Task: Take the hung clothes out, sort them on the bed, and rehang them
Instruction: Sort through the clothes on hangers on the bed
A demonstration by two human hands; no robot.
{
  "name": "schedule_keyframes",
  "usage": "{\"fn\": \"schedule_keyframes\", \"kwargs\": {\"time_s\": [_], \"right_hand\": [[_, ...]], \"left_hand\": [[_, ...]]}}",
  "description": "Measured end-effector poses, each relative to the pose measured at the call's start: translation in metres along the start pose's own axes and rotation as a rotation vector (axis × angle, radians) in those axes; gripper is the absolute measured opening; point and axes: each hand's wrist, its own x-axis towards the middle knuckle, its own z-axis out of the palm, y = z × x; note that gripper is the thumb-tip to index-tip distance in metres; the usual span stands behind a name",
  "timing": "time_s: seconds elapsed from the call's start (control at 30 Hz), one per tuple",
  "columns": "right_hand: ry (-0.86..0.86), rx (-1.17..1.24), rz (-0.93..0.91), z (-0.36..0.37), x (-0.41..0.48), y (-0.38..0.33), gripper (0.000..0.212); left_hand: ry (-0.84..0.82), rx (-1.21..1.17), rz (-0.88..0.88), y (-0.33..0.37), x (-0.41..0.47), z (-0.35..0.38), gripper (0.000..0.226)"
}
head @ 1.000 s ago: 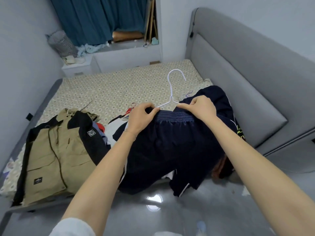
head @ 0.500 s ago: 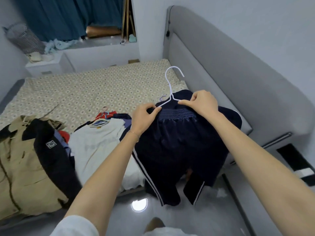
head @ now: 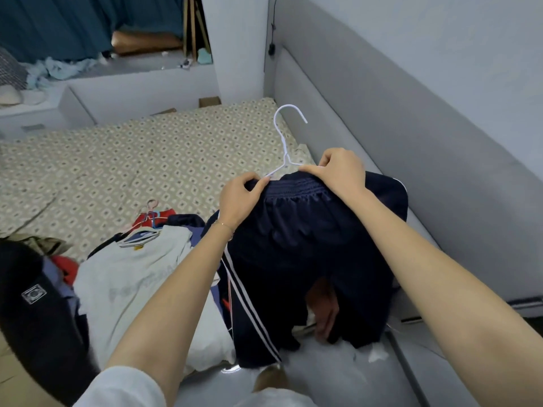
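Far left, a dark jacket (head: 38,304) with a white patch lay on the near edge of the bed (head: 164,154), partly cut off by the frame. Just right of it lay a white t-shirt (head: 138,277) on its own hanger, with a red garment (head: 152,216) and some hanger hooks poking out past its collar. Your left hand (head: 238,201) was curled tight, pinching the left end of the waistband of the navy shorts (head: 308,245), right where one arm of the white wire hanger (head: 286,136) ran into the fabric. The hanger's hook pointed up and away from you, over the patterned sheet. The shorts were held up in the air between both hands, legs hanging down past the bed edge over the grey floor (head: 329,374), white side stripes on the left leg. Your right hand (head: 338,171) gripped the right end of the waistband, fingers folded over it and the hanger's other arm. The grey padded headboard (head: 411,142) stood just beside the shorts, far right.
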Motion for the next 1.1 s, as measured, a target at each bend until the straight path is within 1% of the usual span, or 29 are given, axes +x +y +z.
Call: {"fn": "schedule_keyframes", "kwargs": {"time_s": [0.2,0.3,0.43,0.53,0.63,0.7,0.8,0.87,0.93,1.03,1.1], "right_hand": [[-0.053,-0.007,0.004,0.04,0.09,-0.006,0.056],[-0.102,0.0,0.034,0.072,0.119,0.003,0.055],[-0.208,0.038,0.073,0.125,0.155,0.023,0.053],[-0.315,0.06,0.056,0.172,0.181,0.042,0.051],[-0.387,0.074,0.01,0.219,0.205,0.066,0.042],[-0.403,0.065,-0.039,0.248,0.218,0.082,0.033],[-0.407,-0.019,-0.13,0.288,0.236,0.098,0.023],[-0.395,-0.121,-0.183,0.31,0.245,0.104,0.023],[-0.375,-0.226,-0.199,0.327,0.253,0.11,0.022],[-0.381,-0.37,-0.159,0.344,0.259,0.122,0.022],[-0.397,-0.423,-0.122,0.349,0.261,0.125,0.024]], "left_hand": [[-0.027,-0.023,-0.05,-0.036,0.084,0.012,0.031],[-0.053,-0.004,-0.093,-0.06,0.111,0.024,0.038],[-0.082,0.033,-0.13,-0.106,0.141,0.046,0.033],[-0.126,0.105,-0.168,-0.15,0.16,0.069,0.03],[-0.128,0.187,-0.228,-0.194,0.174,0.095,0.03],[-0.138,0.203,-0.258,-0.22,0.18,0.114,0.031],[-0.149,0.215,-0.336,-0.254,0.185,0.141,0.031],[-0.15,0.213,-0.363,-0.274,0.188,0.154,0.027],[-0.167,0.206,-0.387,-0.288,0.188,0.162,0.02],[-0.199,0.223,-0.398,-0.3,0.179,0.159,0.036],[-0.184,0.259,-0.376,-0.304,0.17,0.148,0.04]]}}
